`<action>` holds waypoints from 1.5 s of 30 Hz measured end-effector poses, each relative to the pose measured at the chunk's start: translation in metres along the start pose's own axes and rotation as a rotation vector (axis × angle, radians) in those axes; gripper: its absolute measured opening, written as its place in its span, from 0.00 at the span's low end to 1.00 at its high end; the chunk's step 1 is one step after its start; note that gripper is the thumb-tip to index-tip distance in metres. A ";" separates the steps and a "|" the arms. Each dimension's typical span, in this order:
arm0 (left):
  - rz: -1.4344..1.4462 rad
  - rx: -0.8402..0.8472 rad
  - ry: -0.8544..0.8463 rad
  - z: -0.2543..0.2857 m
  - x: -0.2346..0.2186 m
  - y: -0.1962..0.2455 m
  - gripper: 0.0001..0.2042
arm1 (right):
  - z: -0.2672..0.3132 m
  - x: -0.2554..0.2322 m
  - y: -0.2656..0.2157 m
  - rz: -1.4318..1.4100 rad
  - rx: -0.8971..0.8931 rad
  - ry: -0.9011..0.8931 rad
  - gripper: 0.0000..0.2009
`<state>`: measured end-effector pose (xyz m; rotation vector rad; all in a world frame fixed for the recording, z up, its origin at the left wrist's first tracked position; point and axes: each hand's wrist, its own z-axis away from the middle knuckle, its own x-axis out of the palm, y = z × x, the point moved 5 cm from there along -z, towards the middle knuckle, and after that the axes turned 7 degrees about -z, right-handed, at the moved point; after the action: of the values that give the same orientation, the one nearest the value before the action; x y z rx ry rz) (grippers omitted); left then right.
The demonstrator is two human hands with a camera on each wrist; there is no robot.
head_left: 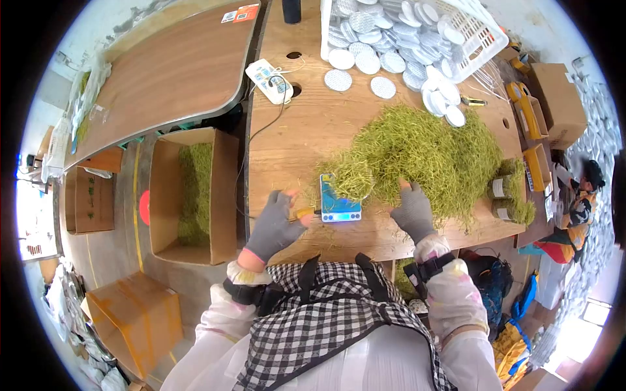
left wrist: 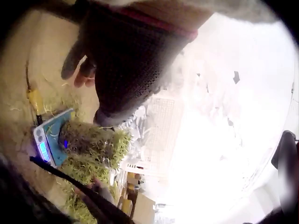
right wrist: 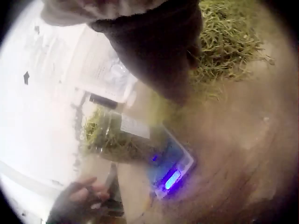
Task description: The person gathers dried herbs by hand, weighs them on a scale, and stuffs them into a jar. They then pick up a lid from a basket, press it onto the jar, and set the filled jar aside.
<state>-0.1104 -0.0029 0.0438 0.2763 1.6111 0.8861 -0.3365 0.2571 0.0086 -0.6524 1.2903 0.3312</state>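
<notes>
A small digital scale (head_left: 341, 213) with a blue top and lit display sits near the table's front edge. On it stands a clear jar (right wrist: 122, 136) filled with dried yellow-green plant stalks, some rising over its mouth. My left hand (head_left: 277, 225), in a grey fingerless glove, hovers left of the scale, fingers apart and holding nothing. To the right of the scale, my gloved right hand (head_left: 414, 212) is at the front edge of a large heap of the same stalks (head_left: 430, 150). Its thumb stands apart from the fingers, whose tips overlap the heap.
Behind the heap, a white basket (head_left: 479, 49) spills round silvery lids (head_left: 381, 87) onto the table. Two filled jars (head_left: 501, 188) stand at the right edge. A power strip (head_left: 269, 81) with a cable lies at left. A cardboard box (head_left: 225, 195) of stalks stands beside the table.
</notes>
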 end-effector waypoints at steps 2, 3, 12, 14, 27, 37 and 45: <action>0.066 0.038 0.005 -0.012 0.000 0.015 0.31 | -0.015 -0.003 -0.012 0.097 -0.072 0.024 0.39; 0.063 0.045 0.004 -0.014 0.001 0.017 0.31 | -0.022 -0.004 -0.018 0.197 -0.147 0.045 0.39; 0.150 -0.147 -0.101 0.006 0.008 -0.010 0.32 | -0.091 0.017 -0.008 0.431 -0.138 -0.180 0.09; 0.114 -0.158 -0.111 0.009 0.006 -0.014 0.31 | -0.096 0.009 -0.007 0.447 -0.141 -0.246 0.08; -0.085 0.109 -0.026 -0.034 0.015 0.041 0.46 | -0.055 -0.100 -0.046 -0.370 -0.138 0.032 0.17; -0.202 0.422 0.162 -0.054 0.033 0.085 0.36 | -0.022 -0.058 -0.111 -0.239 -0.290 0.128 0.14; -0.209 0.421 0.188 -0.056 0.031 0.087 0.32 | 0.015 -0.059 -0.107 -0.119 -0.304 0.198 0.27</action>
<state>-0.1954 0.0536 0.0785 0.3161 1.9582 0.4163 -0.2792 0.1909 0.0945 -1.0372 1.3950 0.3757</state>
